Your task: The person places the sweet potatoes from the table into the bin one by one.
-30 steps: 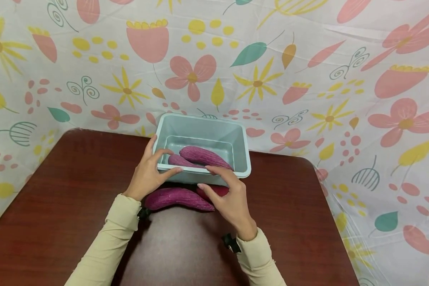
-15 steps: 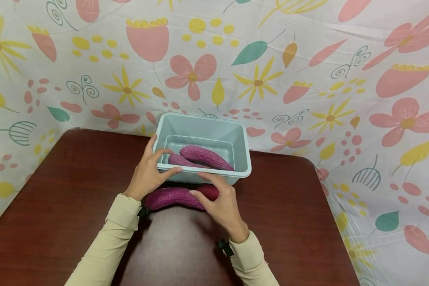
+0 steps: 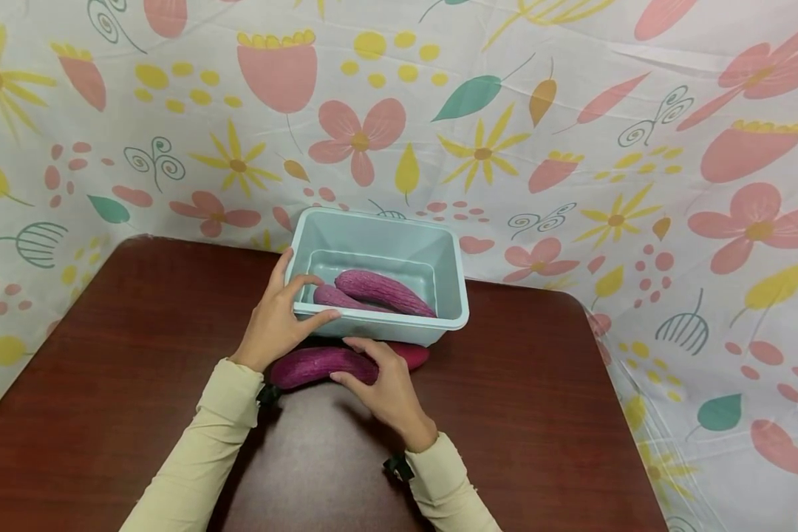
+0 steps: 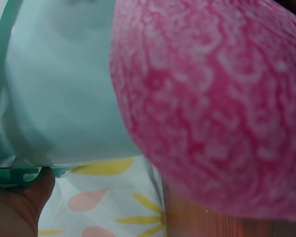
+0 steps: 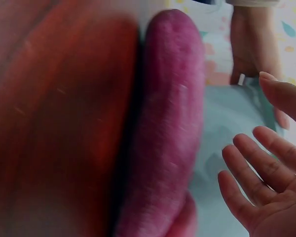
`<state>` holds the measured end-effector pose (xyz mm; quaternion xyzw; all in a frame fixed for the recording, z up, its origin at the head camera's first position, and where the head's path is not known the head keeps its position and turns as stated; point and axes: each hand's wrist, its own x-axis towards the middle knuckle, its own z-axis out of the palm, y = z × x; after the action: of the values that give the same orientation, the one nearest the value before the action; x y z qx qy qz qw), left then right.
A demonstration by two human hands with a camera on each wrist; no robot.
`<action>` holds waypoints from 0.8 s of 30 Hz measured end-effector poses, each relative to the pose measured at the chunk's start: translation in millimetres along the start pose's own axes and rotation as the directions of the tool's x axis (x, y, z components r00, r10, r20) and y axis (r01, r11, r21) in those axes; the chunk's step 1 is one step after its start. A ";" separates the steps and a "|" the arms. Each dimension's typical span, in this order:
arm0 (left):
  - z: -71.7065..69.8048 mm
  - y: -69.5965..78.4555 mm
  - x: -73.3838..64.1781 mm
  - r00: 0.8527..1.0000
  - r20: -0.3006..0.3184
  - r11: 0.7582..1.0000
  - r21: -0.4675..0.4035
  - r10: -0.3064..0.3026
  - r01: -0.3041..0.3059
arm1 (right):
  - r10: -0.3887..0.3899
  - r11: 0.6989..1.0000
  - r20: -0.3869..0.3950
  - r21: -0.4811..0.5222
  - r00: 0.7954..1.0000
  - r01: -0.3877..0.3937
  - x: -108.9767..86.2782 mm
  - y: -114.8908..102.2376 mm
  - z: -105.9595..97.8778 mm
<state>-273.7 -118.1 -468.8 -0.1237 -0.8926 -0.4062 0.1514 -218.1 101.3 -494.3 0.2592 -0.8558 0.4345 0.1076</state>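
Note:
A light blue plastic bin stands at the back of the table. My left hand grips its front left corner, also visible in the left wrist view as a thumb at the rim. Inside lie two long purple vegetables with ridged skin, sweet-potato-like. In front of the bin lies a curved purple vegetable of the same look. My right hand is over its right end, thumb and fingers apart; the right wrist view shows fingers spread beside the vegetable. Behind it, a redder vegetable is partly hidden.
The dark brown table has a rounded far edge. A white flowered cloth hangs right behind the bin and along both sides. Black wrist straps sit at both cuffs.
My right hand has moved left and toward me, from the bin's front rim to over the curved purple vegetable, uncovering part of the redder one. My left hand and the bin stay put.

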 end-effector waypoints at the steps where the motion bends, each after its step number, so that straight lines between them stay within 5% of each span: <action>1: 0.0 0.0 -0.1 1.000 0.001 1.000 0.000 0.001 -0.001 | 0.013 1.000 0.016 -0.004 1.000 -0.013 -0.6 1.1 2.6; 16: -2.5 -0.6 1.3 0.999 0.030 1.000 -0.015 -0.012 0.013 | 0.125 0.990 0.079 -0.081 0.989 -0.118 -4.6 9.2 21.6; 24: -6.0 5.3 -2.1 0.997 0.061 0.999 -0.023 -0.043 0.045 | 0.168 0.980 0.112 -0.129 0.979 -0.153 -11.3 5.5 12.7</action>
<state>-268.9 -119.5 -462.2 -0.1182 -0.8944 -0.4162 0.1138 -211.0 97.8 -510.4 0.2083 -0.9035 0.3729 0.0350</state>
